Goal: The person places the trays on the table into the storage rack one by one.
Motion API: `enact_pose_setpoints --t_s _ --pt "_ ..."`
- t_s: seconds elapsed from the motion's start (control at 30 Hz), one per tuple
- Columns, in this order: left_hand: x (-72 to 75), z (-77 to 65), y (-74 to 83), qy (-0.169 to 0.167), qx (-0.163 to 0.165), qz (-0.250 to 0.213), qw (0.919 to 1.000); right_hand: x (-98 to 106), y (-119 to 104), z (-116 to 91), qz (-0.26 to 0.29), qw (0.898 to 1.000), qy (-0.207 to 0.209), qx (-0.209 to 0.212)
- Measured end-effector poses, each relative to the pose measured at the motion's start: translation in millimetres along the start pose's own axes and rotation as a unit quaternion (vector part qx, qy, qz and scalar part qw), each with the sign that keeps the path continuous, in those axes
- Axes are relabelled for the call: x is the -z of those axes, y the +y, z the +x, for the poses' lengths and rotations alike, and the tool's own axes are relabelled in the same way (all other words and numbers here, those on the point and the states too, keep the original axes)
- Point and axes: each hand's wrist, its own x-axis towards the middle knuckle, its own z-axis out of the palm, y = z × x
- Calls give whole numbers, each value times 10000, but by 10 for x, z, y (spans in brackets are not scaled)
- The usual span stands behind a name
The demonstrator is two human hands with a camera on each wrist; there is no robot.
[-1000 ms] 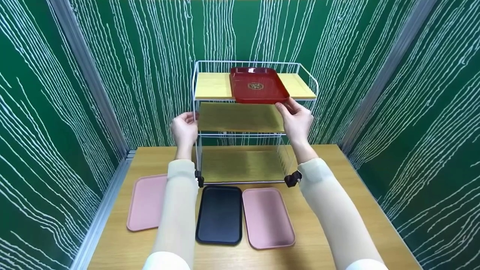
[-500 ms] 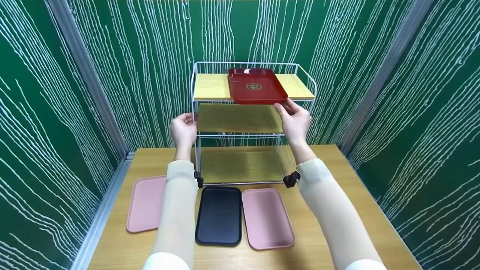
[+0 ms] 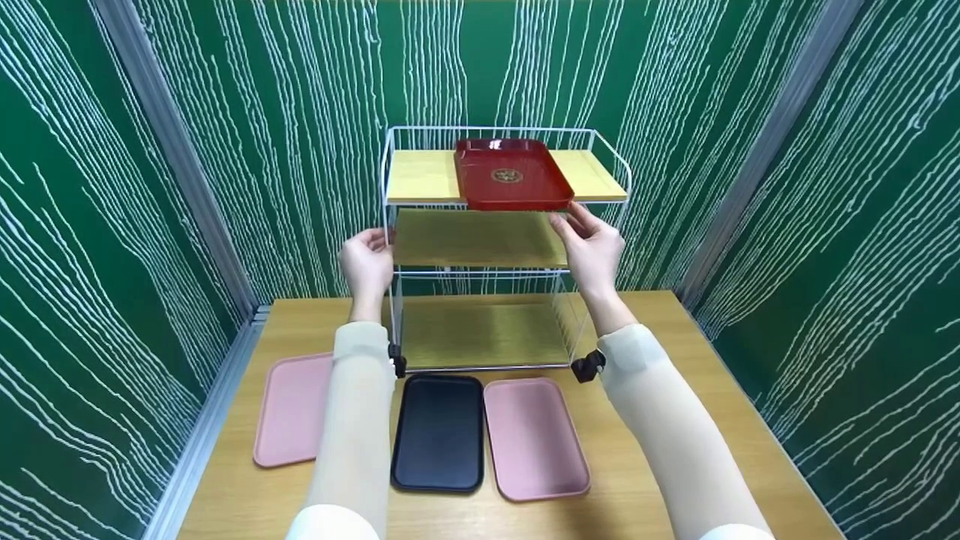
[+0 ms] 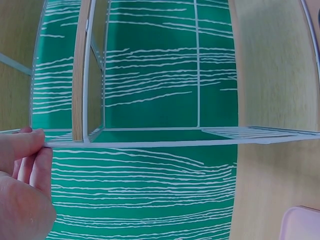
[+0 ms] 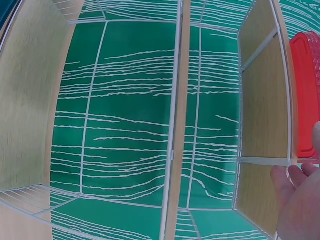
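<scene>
red tray (image 3: pixel 512 174): set on the top shelf of the wire rack (image 3: pixel 390 225), its near edge overhanging the front rail.
right hand (image 3: pixel 595 247): fingers loosely extended at the tray's near right corner; nothing is gripped.
left hand (image 3: pixel 367 261): the rack's left front post is gripped.
technique: the tray is best pushed level and straight back while the rack is steadied.
</scene>
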Motion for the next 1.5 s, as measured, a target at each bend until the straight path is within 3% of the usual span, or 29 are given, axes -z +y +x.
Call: enact_pose_setpoints --t_s 0.4,0.67,0.83,1.07,1.27,1.5 --pt "-4 -3 -14 4 -63 -170 9998 85 345 -219 -33 9997 -184 -146" --pt "-12 -35 -42 41 -51 -86 9999 173 810 -651 28 9988 -404 -259" --pt "9 -49 -48 13 117 -291 9995 240 1110 -1021 -241 9962 -654 -516" --pt "12 -40 -27 -32 160 -441 9989 364 1717 -1408 -867 9815 -1248 -1168" --pt "15 -26 -18 -33 207 -512 9985 449 2004 -1675 -1262 9700 -1516 -1419" --pt "-25 -40 -48 -22 104 -460 9989 609 2241 -1969 -1112 9611 -1710 -1860"
